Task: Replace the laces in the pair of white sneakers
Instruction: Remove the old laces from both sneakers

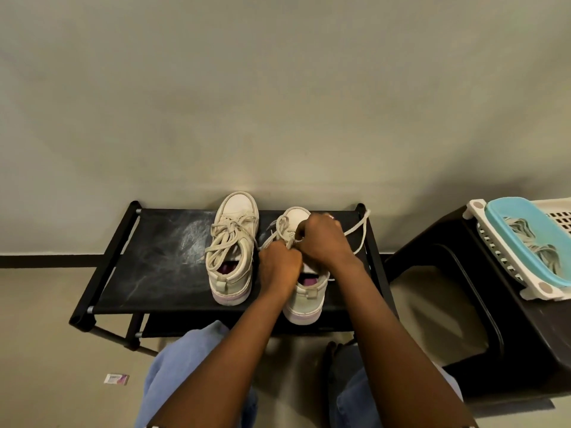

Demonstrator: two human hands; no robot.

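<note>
Two white sneakers stand side by side on a black rack, toes to the wall. The left sneaker is laced, with loose loops lying over its tongue. Over the right sneaker both hands work. My left hand is closed on the sneaker's lace near the eyelets. My right hand grips the same lace, and a free end trails out toward the rack's right post. Most of the right sneaker's tongue is hidden under my hands.
A dark plastic stool stands to the right of the rack. On it sits a white basket holding a turquoise tub with more laces inside. My knees in blue jeans are just below the rack. A small card lies on the floor.
</note>
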